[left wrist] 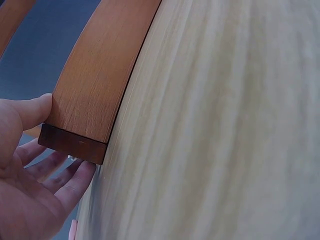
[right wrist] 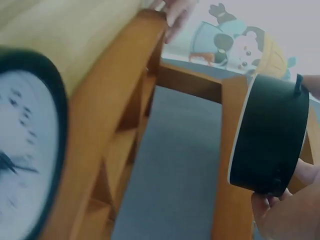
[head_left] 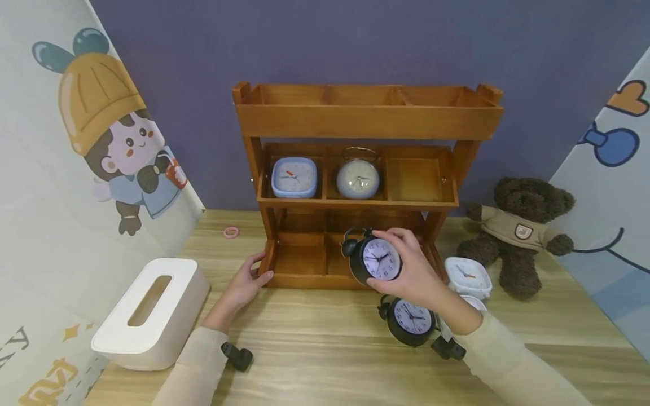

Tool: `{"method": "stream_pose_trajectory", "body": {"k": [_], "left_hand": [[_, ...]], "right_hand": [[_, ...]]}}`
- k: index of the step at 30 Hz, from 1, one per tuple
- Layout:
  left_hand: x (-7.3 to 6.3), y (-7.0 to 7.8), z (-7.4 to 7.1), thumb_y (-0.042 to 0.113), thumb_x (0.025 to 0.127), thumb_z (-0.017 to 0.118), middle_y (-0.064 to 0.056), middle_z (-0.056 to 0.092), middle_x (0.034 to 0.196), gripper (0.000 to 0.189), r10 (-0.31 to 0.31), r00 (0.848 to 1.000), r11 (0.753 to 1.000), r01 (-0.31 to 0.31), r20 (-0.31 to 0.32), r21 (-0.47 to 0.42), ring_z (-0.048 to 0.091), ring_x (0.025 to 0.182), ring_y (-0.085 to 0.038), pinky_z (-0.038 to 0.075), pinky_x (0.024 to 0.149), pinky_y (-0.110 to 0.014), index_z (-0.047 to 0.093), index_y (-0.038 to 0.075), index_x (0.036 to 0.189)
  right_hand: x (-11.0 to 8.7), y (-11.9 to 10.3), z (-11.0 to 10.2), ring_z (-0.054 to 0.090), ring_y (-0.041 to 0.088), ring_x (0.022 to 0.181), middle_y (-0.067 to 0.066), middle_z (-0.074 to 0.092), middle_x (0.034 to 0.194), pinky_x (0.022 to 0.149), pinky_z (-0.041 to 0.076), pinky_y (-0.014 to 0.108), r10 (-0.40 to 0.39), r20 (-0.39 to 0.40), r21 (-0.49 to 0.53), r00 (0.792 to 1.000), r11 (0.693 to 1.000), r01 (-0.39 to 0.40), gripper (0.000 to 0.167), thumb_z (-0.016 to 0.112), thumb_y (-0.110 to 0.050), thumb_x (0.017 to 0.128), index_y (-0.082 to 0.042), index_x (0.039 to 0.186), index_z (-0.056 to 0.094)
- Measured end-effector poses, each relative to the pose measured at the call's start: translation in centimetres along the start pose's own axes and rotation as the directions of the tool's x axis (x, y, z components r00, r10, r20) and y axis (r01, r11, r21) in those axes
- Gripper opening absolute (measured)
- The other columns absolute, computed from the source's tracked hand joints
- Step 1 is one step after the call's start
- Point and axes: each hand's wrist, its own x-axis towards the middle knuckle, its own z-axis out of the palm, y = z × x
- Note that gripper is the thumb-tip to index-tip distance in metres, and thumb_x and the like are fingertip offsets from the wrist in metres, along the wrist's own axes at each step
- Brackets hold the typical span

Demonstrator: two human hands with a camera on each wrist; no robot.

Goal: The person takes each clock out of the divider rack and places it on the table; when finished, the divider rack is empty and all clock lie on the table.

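My right hand (head_left: 413,268) grips a black twin-bell alarm clock (head_left: 381,259), thumb and fingers on opposite sides of its rim. The clock is tilted in front of the lowest tier of the brown wooden shelf (head_left: 363,124). In the right wrist view the black casing (right wrist: 270,135) shows side-on between the fingers. My left hand (head_left: 246,285) holds the shelf's lower left corner, with thumb and fingertips against the wooden end (left wrist: 95,85). A second black alarm clock (head_left: 411,321) stands on the table below my right hand. In the middle tier sit a blue square clock (head_left: 294,177) and a round silvery clock (head_left: 358,179).
A white square clock (head_left: 467,276) stands right of the shelf, with another white clock (head_left: 474,303) partly hidden by my arm. Behind them a brown teddy bear (head_left: 525,234) sits against the wall. At the left are a white tissue box (head_left: 152,316) and a pink ring (head_left: 231,232).
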Motion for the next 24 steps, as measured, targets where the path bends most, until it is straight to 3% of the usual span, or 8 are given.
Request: {"method": "stream_pose_trajectory", "body": {"k": [13,24], "left_hand": [[0.2,0.3,-0.3,0.014,0.098,0.06,-0.029,0.027,0.15,0.062,0.006,1.0,1.0,-0.005,0.013,-0.009,0.039,0.129,-0.046,0.041,0.097,-0.055,0.028,0.004,0.151],[0.1,-0.1,-0.1,0.013,0.098,0.06,-0.028,0.026,0.151,0.062,0.007,1.0,1.0,-0.007,0.014,-0.001,0.039,0.129,-0.046,0.042,0.097,-0.055,0.028,0.003,0.15]], "right_hand": [[-1.5,1.0,3.6,0.045,0.028,0.114,0.005,0.039,0.133,0.085,0.046,0.048,-0.007,0.168,0.014,0.986,1.0,0.005,0.081,0.09,-0.022,0.066,-0.02,0.138,0.054],[-2.7,1.8,5.7,0.046,0.028,0.114,0.005,0.041,0.133,0.082,0.048,0.045,0.008,0.292,-0.042,0.956,0.999,0.005,0.081,0.09,-0.029,0.066,-0.018,0.138,0.053]]}}
